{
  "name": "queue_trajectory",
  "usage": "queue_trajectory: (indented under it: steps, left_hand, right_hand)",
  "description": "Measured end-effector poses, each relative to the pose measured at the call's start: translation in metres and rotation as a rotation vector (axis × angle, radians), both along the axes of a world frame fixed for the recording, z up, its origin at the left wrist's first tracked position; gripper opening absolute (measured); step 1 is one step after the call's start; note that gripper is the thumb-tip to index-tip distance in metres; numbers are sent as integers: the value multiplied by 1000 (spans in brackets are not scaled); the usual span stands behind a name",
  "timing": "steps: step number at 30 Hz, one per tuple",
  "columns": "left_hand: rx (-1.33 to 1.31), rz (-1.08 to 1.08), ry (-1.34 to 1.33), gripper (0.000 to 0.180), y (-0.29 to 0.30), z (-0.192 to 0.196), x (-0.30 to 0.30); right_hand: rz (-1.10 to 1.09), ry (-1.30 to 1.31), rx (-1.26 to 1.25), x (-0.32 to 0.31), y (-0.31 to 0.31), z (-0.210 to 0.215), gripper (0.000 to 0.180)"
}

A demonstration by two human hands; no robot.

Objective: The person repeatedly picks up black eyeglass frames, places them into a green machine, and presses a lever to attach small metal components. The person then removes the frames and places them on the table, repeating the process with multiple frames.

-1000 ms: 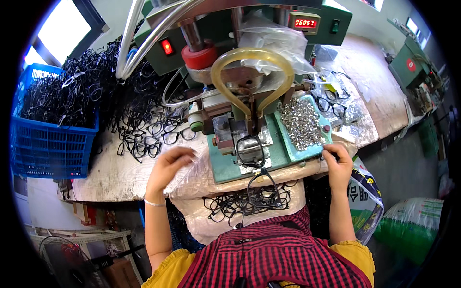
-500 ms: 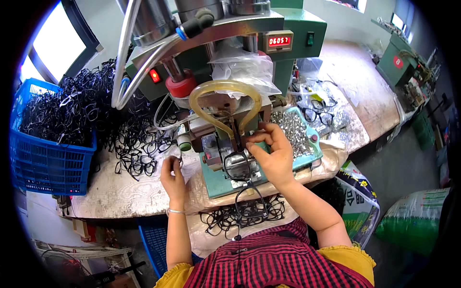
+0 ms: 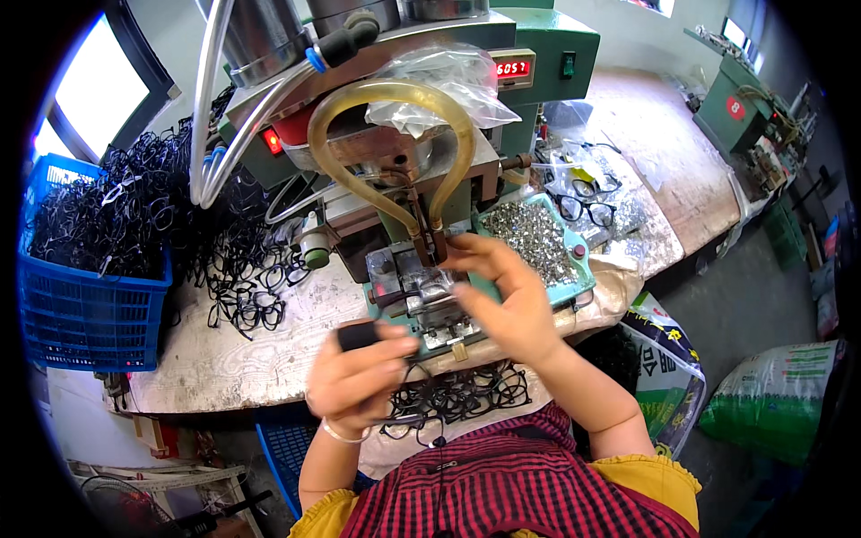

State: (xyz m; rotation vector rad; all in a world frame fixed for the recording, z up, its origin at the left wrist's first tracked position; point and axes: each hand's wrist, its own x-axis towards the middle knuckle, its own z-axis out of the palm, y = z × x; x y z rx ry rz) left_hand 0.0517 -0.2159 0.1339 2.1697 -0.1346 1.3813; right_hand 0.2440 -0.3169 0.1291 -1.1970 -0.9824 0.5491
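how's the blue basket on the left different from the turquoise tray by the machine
The blue basket has tall, slotted walls, while the turquoise tray is shallow with a low rim. The basket is heaped above its rim with black eyeglass frames; the tray holds small shiny metal pieces. The basket stands left of the machine, the tray to its right. Both are open-topped containers.

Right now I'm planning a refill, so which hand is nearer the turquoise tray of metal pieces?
Right: the right hand is just left of the turquoise tray; the left hand is farther left, nearer the body.
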Motion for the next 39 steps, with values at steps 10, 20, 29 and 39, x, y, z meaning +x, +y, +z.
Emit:
queue_trajectory:
  steps: [10, 20, 29, 39]
  left_hand:
    - [206, 78, 192, 19, -6, -16, 27]
    - [132, 197, 260, 32, -31, -50, -9]
    - [-473, 1004, 41, 15, 142, -112, -111]
    - [84, 1404, 666, 12, 236, -95, -21]
  right_hand:
    - [-606, -839, -227, 101, -18, -109, 15]
    - [-549, -858, -85, 108, 2, -90, 17]
    - [-564, 349, 136, 98, -6, -112, 15]
    - [-561, -254, -76, 71, -1, -71, 11]
